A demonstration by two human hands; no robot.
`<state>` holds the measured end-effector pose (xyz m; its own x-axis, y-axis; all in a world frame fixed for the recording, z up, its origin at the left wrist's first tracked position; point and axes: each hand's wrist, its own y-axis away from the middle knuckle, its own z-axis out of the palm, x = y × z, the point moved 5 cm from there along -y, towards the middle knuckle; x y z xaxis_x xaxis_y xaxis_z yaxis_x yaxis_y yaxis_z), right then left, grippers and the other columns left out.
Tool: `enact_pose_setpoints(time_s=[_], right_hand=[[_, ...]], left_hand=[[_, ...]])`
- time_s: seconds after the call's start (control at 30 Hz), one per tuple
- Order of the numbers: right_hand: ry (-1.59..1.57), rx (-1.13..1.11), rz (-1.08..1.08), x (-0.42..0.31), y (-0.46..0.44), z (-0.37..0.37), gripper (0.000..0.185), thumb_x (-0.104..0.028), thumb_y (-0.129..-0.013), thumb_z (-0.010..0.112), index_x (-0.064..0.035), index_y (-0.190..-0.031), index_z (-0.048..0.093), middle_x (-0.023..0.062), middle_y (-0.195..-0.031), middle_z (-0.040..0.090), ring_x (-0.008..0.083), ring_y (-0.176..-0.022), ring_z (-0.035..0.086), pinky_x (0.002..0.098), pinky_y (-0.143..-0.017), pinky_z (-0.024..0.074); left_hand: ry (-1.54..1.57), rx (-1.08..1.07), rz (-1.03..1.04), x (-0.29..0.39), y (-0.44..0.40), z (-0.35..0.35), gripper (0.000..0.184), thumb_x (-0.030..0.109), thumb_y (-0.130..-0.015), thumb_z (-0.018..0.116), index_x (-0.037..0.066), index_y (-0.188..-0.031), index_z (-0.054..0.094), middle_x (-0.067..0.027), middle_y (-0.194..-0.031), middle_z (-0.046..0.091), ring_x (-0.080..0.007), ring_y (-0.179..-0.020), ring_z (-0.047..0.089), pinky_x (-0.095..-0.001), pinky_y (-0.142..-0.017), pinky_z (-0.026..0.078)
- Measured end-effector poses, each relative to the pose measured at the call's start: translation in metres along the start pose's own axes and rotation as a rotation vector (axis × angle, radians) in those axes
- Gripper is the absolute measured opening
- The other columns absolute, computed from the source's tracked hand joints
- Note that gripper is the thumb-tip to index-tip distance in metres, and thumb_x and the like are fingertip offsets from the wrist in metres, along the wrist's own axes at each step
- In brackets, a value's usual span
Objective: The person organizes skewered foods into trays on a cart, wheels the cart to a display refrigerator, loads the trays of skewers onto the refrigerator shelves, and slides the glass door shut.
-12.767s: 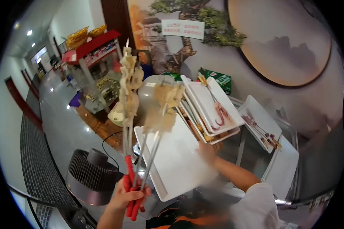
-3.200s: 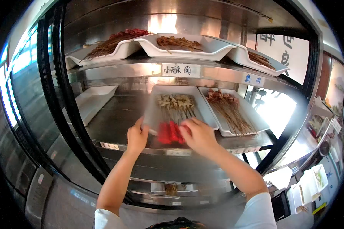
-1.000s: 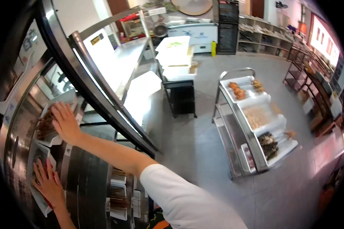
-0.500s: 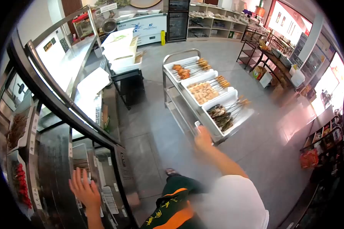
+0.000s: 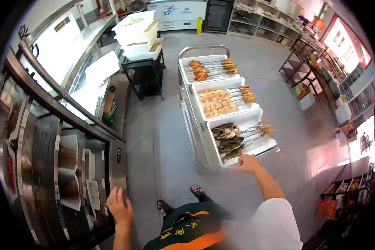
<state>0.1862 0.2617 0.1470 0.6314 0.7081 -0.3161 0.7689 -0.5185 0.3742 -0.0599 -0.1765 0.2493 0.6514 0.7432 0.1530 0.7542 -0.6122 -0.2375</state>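
Observation:
My right hand [image 5: 248, 163] is at the near edge of the white tray [image 5: 260, 146] of dark fish skewers [image 5: 229, 141], its fingers bent together at the rim; whether it grips anything is unclear. That tray lies nearest me on a metal cart [image 5: 192, 135]. Behind it are a tray of pale skewers [image 5: 216, 102] and, farthest, one of reddish-brown skewers [image 5: 200, 71], handles toward the right. My left hand [image 5: 120, 205] hangs empty beside the shelf cabinet's frame [image 5: 117, 166], fingers apart.
The open cabinet at left holds trays [image 5: 69, 166] of skewers. Stacked white containers [image 5: 138, 35] stand on a black cart [image 5: 143, 77]. A steel counter [image 5: 77, 46] runs behind the cabinet. A rack with packages [image 5: 346, 193] is at lower right, a long table [image 5: 321, 79] at upper right.
The view has turned from the cabinet toward the cart. My right hand has left the cabinet and come to the nearest cart tray. My left hand has come away from the shelves.

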Motion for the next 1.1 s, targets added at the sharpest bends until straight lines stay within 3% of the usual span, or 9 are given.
enact_pose_setpoints(time_s=[0.23,0.4,0.43,0.47,0.53,0.6,0.87,1.0,1.1], right_hand=[[0.193,0.096,-0.018,-0.056,0.018,0.007,0.051,-0.051,-0.055,0.065,-0.0037,-0.07,0.052,0.0133,-0.08,0.053,0.0311,-0.075,0.05,0.0442,-0.07,0.0353],[0.156,-0.053,0.095,-0.079,0.023,0.043,0.045,-0.04,-0.055,0.068,-0.0037,-0.077,0.054,0.012,-0.076,0.051,0.0298,-0.072,0.049,0.0396,-0.066,0.0386],[0.193,-0.304,-0.095,-0.098,0.031,0.048,0.041,-0.029,-0.084,0.034,-0.0011,-0.111,0.046,0.0193,-0.113,0.047,0.0389,-0.097,0.044,0.0515,-0.087,0.0285],[0.192,-0.35,-0.139,-0.103,0.001,0.047,0.041,-0.029,-0.084,0.034,-0.0011,-0.111,0.046,0.0193,-0.113,0.047,0.0389,-0.097,0.044,0.0515,-0.087,0.0285],[0.497,0.327,-0.537,-0.182,0.049,0.061,0.037,-0.032,-0.062,0.065,-0.0039,-0.082,0.052,0.0141,-0.084,0.049,0.0303,-0.077,0.046,0.0404,-0.066,0.0378],[-0.022,0.267,-1.029,-0.31,0.067,0.084,0.041,-0.025,-0.062,0.066,-0.0021,-0.093,0.051,0.017,-0.087,0.048,0.0336,-0.085,0.045,0.0409,-0.072,0.0347],[-0.643,0.165,-1.596,-0.812,0.241,0.145,0.044,-0.011,-0.07,0.059,0.0002,-0.108,0.038,0.0209,-0.101,0.047,0.0334,-0.096,0.045,0.0387,-0.082,0.0378],[-0.721,0.055,-1.28,-0.874,0.249,0.153,0.034,-0.007,-0.065,0.06,-0.0005,-0.092,0.039,0.0198,-0.081,0.049,0.0375,-0.077,0.05,0.0407,-0.068,0.0411],[-0.727,-0.007,-1.433,-0.883,0.239,0.149,0.035,-0.011,-0.065,0.062,-0.0013,-0.088,0.038,0.0182,-0.079,0.049,0.0362,-0.072,0.051,0.039,-0.061,0.0423]], left_hand=[[-0.044,0.047,-0.218,-0.024,0.088,-0.02,0.046,0.012,-0.066,0.056,0.003,-0.11,0.044,-0.0137,-0.115,0.043,-0.0282,-0.107,0.04,-0.0422,-0.086,0.029],[-0.198,0.285,-0.849,-0.107,0.246,-0.114,0.044,0.014,-0.073,0.055,0.005,-0.114,0.043,-0.0131,-0.11,0.048,-0.0294,-0.103,0.044,-0.0397,-0.085,0.033],[-0.239,0.416,-0.921,-0.123,0.281,-0.137,0.043,0.013,-0.074,0.054,0.004,-0.114,0.042,-0.0132,-0.109,0.049,-0.0298,-0.102,0.044,-0.0391,-0.084,0.034],[-0.304,0.504,-0.955,-0.118,0.261,-0.163,0.043,0.012,-0.075,0.053,0.003,-0.115,0.042,-0.0134,-0.107,0.05,-0.0301,-0.1,0.045,-0.0385,-0.083,0.035],[-0.238,0.65,-1.024,-0.16,0.324,-0.198,0.04,0.009,-0.075,0.052,0.003,-0.114,0.043,-0.0139,-0.105,0.051,-0.0312,-0.099,0.046,-0.0383,-0.082,0.036],[-0.255,0.711,-1.045,-0.191,0.36,-0.221,0.037,0.007,-0.074,0.051,0.002,-0.11,0.045,-0.0132,-0.104,0.051,-0.0302,-0.098,0.046,-0.0391,-0.081,0.037],[-0.529,0.464,-0.365,-0.257,0.294,-0.269,0.028,0.005,-0.066,0.053,0.002,-0.093,0.055,-0.0104,-0.1,0.053,-0.0254,-0.102,0.045,-0.0402,-0.092,0.031],[-0.805,0.121,-0.185,-0.299,0.245,-0.262,0.027,0.015,-0.065,0.05,0.0,-0.086,0.058,-0.0083,-0.098,0.053,-0.0224,-0.104,0.042,-0.0398,-0.097,0.027],[-0.816,0.069,-0.054,-0.315,0.235,-0.263,0.022,0.018,-0.064,0.05,0.005,-0.079,0.06,-0.0052,-0.092,0.054,-0.0206,-0.099,0.045,-0.039,-0.096,0.027]])
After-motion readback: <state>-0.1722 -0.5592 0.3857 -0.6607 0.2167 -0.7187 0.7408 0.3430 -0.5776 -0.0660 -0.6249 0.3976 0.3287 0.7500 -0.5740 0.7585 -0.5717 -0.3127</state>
